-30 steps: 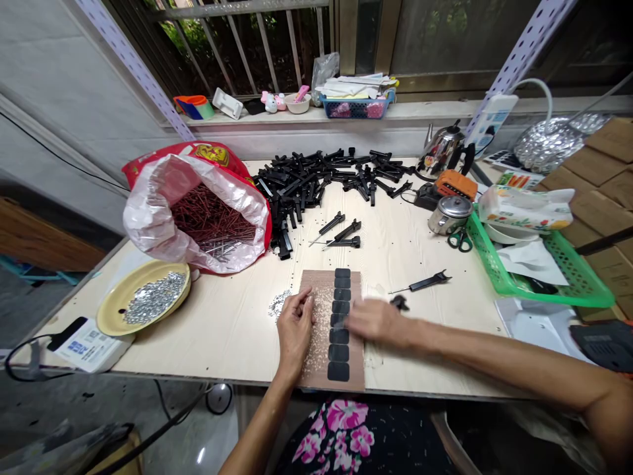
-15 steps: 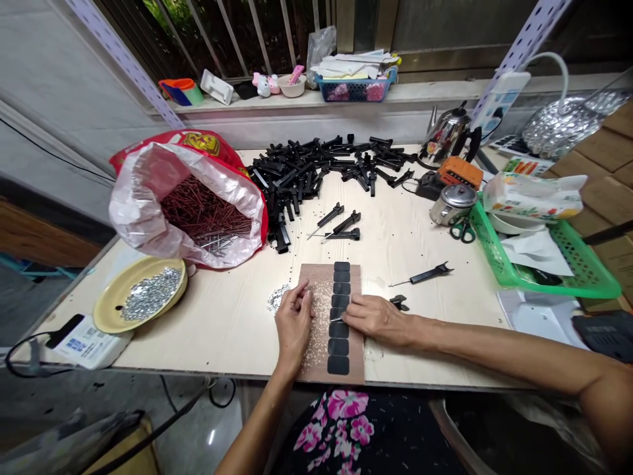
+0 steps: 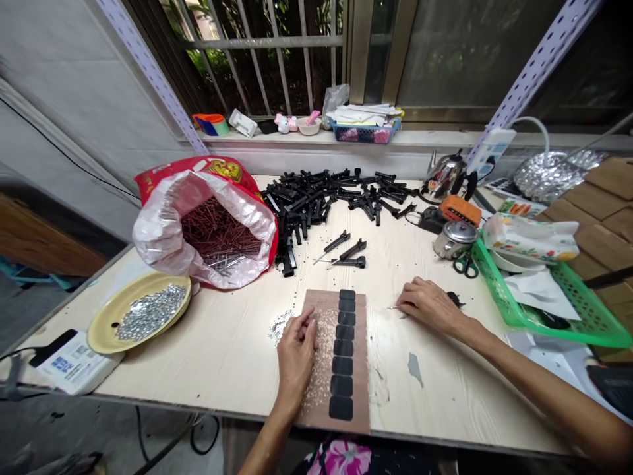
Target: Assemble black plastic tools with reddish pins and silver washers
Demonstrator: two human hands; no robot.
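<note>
My left hand (image 3: 297,349) rests at the left edge of a brown board (image 3: 353,396), fingers curled and thumb drawn in; anything between them is hidden. Small whitish bits cover that side of the board, beside a column of black rounded squares (image 3: 342,366). A pile of small silvery pieces (image 3: 280,326) lies by my left fingertips. Right of the board, my right hand (image 3: 428,305) closes over a black-handled piece with a thin metal rod (image 3: 455,299). Its dark forked end shows past the hand and metal tips poke out left. Three similar rod pieces (image 3: 346,252) lie beyond the board.
Many black handles (image 3: 316,194) are heaped at the back. At left stand a red bag of reddish-brown rods (image 3: 217,231) and a yellow dish of silvery pieces (image 3: 106,330). A metal pot (image 3: 453,239), scissors (image 3: 465,265) and a green basket (image 3: 583,323) stand at right.
My right hand has moved from the black squares rightward, carrying the black-handled piece to another lying on the table. My left hand stays by the board. The view has tilted up.
</note>
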